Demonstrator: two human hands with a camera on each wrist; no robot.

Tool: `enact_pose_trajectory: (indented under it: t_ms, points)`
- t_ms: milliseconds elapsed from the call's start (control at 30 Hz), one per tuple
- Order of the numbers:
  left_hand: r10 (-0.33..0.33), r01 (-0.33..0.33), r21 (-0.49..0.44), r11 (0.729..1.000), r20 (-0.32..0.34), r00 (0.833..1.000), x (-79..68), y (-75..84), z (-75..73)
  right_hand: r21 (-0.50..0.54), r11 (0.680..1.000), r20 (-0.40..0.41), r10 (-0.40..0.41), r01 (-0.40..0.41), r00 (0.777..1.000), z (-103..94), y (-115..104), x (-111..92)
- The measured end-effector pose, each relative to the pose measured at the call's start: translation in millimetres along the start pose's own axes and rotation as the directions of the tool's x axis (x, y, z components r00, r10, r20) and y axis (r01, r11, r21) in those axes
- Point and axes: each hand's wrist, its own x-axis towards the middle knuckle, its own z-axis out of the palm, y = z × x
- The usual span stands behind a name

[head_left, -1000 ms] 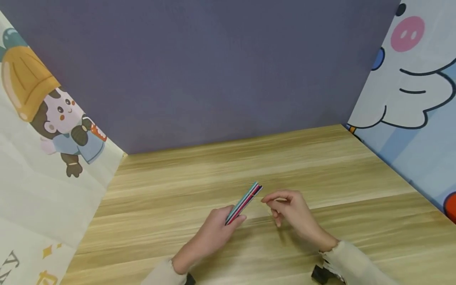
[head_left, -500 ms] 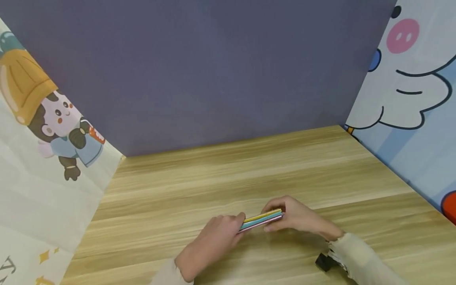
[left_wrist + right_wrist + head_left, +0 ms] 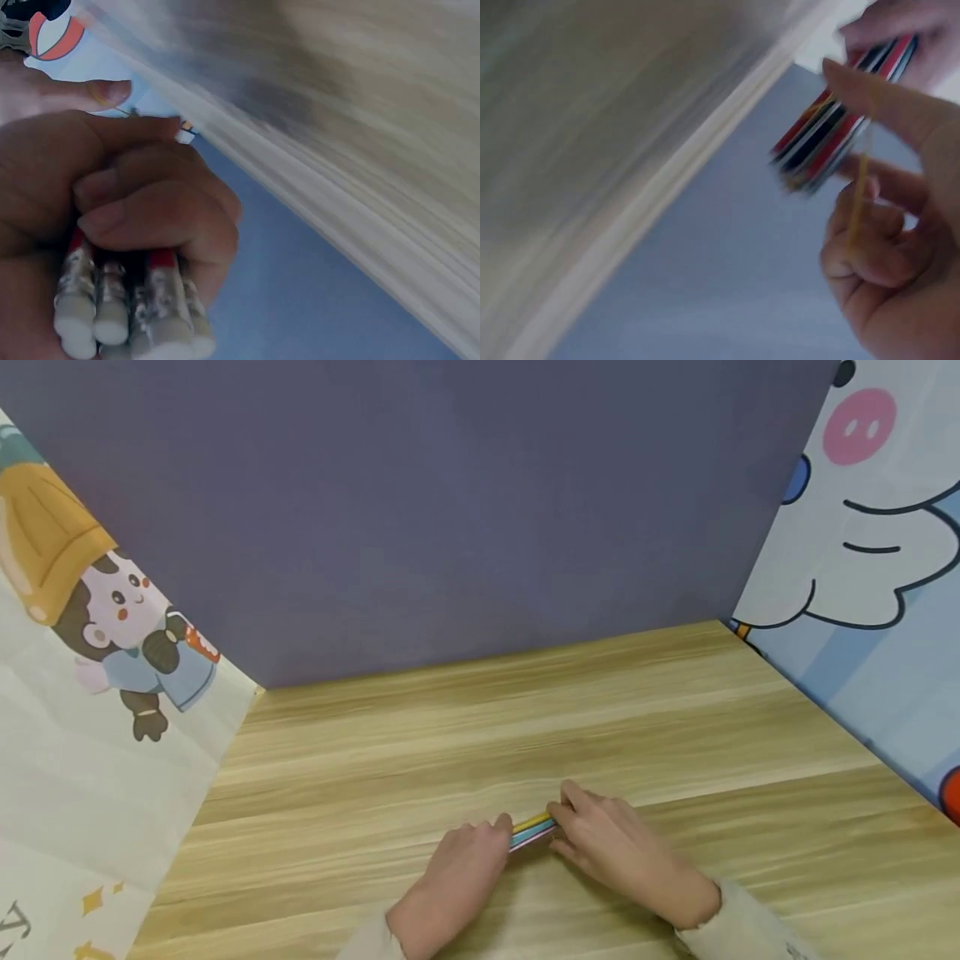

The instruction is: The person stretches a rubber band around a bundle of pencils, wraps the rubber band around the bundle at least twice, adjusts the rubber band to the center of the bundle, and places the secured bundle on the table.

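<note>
1. Over the table [image 3: 420,735], near its front, we have the bundle of pencils [image 3: 534,832] held up between both hands, slightly tilted, far end toward the right.
2. Step in hand, our read: working the rubber band [image 3: 860,195] at the bundle's far end. Whether it's going on or coming off, we can't tell.
3. To do it well, we want the left hand as the fixed clamp, pencils packed tight and ends level, so none slides out under the band's pull.
4. We'd spread the loop wide enough to clear every pencil, move it squarely along the bundle, and ease tension slowly. Main risk, we think: band snapping off a finger or catching one pencil.
5. Left hand [image 3: 461,872]: fingers curled firmly round the bundle; erasers [image 3: 169,334] poke out past the grip.
6. Right hand [image 3: 622,852]: part closed. We see the band stretched across its curled fingers, one finger reaching out straight over the bundle. A yellow strand seems to cross the pencils too; blur hides the exact routing.
</note>
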Motion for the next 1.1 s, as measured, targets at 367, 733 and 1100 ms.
enact_pose_trajectory:
  t_ms: [367,733,1100]
  points:
    - [-0.136,0.129,-0.084,0.988,-0.082,0.987,3.6,-16.4,-14.2,0.332,0.940,-0.358,0.054,0.073,0.932,-10.0,-9.6,4.5]
    - [-0.139,0.085,-0.633,0.769,-0.036,0.990,-25.2,-21.9,-19.3,0.836,0.541,-0.208,0.168,0.086,0.964,-16.2,-6.8,2.0]
    - [-0.153,0.027,-0.659,0.752,-0.134,0.979,-22.5,-24.8,-7.9,0.880,0.412,0.046,0.418,-0.235,0.907,-16.4,-3.9,5.9]
